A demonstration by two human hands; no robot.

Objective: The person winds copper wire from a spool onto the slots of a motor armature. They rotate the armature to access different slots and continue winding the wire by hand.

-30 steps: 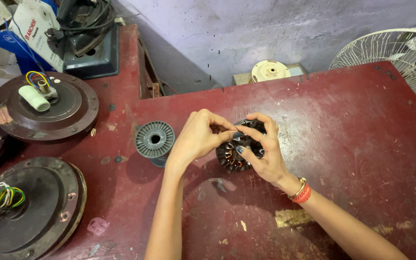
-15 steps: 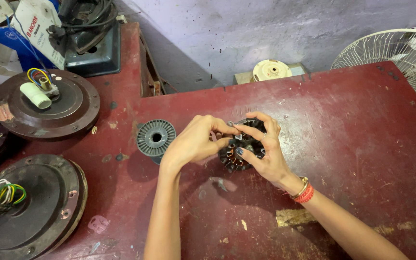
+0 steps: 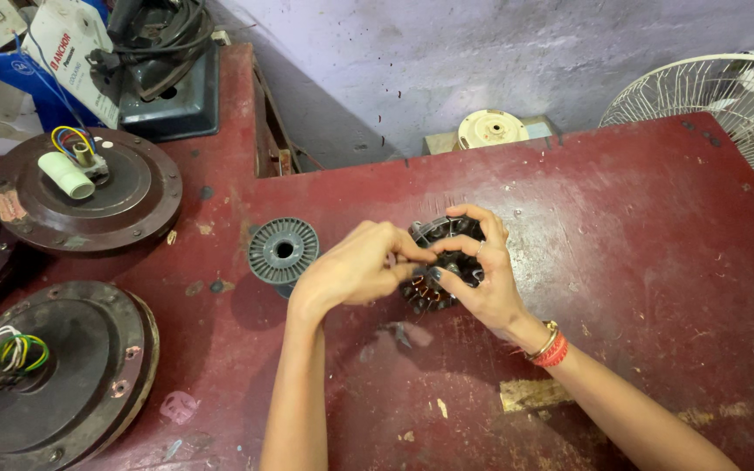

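Stator [image 3: 434,292], dark w/ copper windings, gripped by both hands, left [image 3: 355,266] & right [image 3: 482,279].

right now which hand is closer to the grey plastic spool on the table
Left. The left hand is just to the right of the grey spool, apart from it, fingers on the wound stator. The right hand grips the stator's far side, farther from the spool.

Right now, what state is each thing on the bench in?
Stator: held off the table, tilted, copper windings showing.
Left hand: pinching at the stator.
Right hand: gripping the stator.
Spool: standing on end, untouched.
Near motor housing: lying flat, wires out.
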